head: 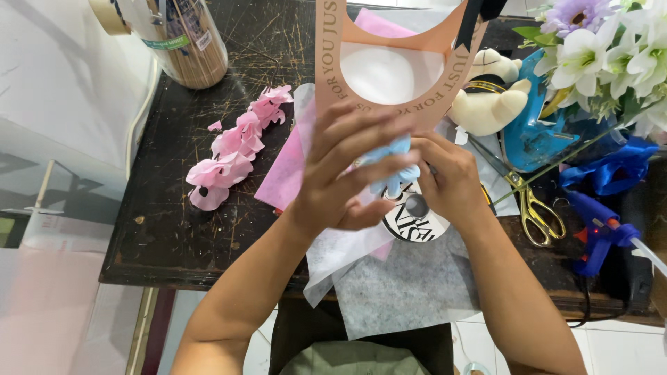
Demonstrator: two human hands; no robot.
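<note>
Both hands meet over the middle of a dark scratched table. My left hand and my right hand together pinch a small light-blue artificial flower between their fingers. Just behind them stands a peach paper gift holder with a round cut-out window and lettering around it. Under the hands lie white and grey wrapping sheets, a pink sheet and a round black-and-white sticker.
A string of pink fabric flowers lies to the left. A clear jar of wooden sticks stands far left. To the right are a cream plush toy, gold scissors, a blue glue gun, blue ribbon and white artificial flowers.
</note>
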